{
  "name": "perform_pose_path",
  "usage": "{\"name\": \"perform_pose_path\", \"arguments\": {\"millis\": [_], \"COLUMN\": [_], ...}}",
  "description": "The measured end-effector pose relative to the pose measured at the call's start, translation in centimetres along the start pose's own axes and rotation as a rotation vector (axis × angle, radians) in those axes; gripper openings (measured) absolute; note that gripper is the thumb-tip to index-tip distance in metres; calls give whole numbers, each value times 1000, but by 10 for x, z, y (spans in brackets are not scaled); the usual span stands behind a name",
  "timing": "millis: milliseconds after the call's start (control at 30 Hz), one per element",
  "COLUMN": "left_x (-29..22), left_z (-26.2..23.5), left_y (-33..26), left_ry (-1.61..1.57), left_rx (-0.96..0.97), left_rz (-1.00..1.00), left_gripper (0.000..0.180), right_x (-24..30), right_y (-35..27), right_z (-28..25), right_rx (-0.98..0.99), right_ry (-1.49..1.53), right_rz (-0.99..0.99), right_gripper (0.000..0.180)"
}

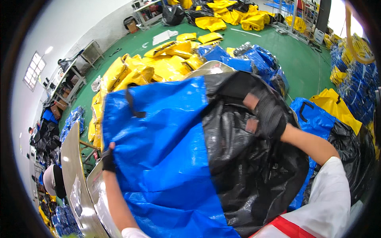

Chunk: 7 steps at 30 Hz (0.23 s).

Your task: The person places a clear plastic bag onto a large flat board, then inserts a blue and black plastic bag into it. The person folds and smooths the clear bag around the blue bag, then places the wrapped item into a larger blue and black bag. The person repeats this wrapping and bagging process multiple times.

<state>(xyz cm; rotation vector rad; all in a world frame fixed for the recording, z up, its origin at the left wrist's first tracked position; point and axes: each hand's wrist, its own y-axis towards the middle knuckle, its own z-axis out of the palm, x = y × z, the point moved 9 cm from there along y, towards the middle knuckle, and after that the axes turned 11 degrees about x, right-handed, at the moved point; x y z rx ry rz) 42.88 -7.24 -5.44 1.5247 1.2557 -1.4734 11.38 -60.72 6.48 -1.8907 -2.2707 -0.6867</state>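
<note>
A large blue and black plastic bag (166, 150) is spread in front of me, blue on the left and black on the right, with a black strap handle near its upper left corner. My left hand (109, 158), in a black fingerless glove, is closed on the bag's left edge, thumb on top and the other fingers hidden behind. On the black part, toward the upper right, lies my right hand (270, 115) in a matching glove. Its fingers point left and look spread on the creased surface, slightly blurred by motion.
Beyond the bag is a heap of folded yellow bags (170, 59), with blue bags (254, 59) beside it. More blue, black and yellow bags (317, 115) lie close on my right. A metal-topped table (75, 186) stands at my left. Bundled blue material (355, 75) is stacked far right.
</note>
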Motion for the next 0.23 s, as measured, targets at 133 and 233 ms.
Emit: {"name": "perform_pose_path", "arguments": {"millis": [133, 233], "left_x": [-56, -13], "left_z": [19, -7], "left_y": [-46, -42], "left_ry": [-355, -528], "left_rx": [357, 265], "left_rz": [113, 89], "left_gripper": [62, 60], "right_x": [84, -13], "right_y": [-74, -38], "right_z": [67, 20], "right_rx": [419, 256], "right_ry": [-170, 16], "right_rz": [-458, 167], "right_gripper": [61, 42]}}
